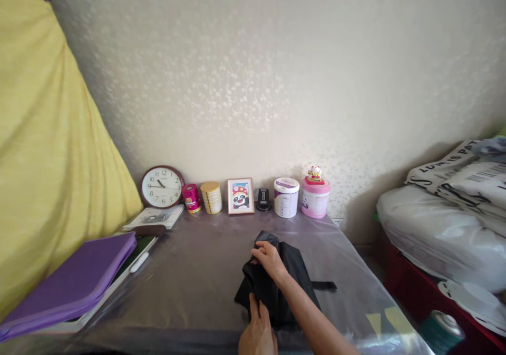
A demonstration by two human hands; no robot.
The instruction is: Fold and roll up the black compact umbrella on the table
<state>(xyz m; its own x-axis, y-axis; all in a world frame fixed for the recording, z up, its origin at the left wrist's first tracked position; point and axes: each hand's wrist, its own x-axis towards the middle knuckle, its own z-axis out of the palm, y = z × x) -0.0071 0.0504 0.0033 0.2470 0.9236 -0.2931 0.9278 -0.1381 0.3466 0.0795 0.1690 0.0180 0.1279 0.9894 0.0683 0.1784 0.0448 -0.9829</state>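
On the glossy tabletop (190, 281), I have the black fabric bundle (295, 260) at lower centre of frame. My right hand (269, 260) pinches it near the top; my left hand (258, 335) lays fingers below, grip unclear. Uneven tugging could skid the bundle.

On the desk (197, 276), a clock (162, 187), magenta can (192, 198), yellow can (212, 198), picture (241, 196), white tub (286, 199) and pink tub (315, 199) are lined up; the last is topped by a figurine (314, 174). A folder (75, 278) is laid at the left.
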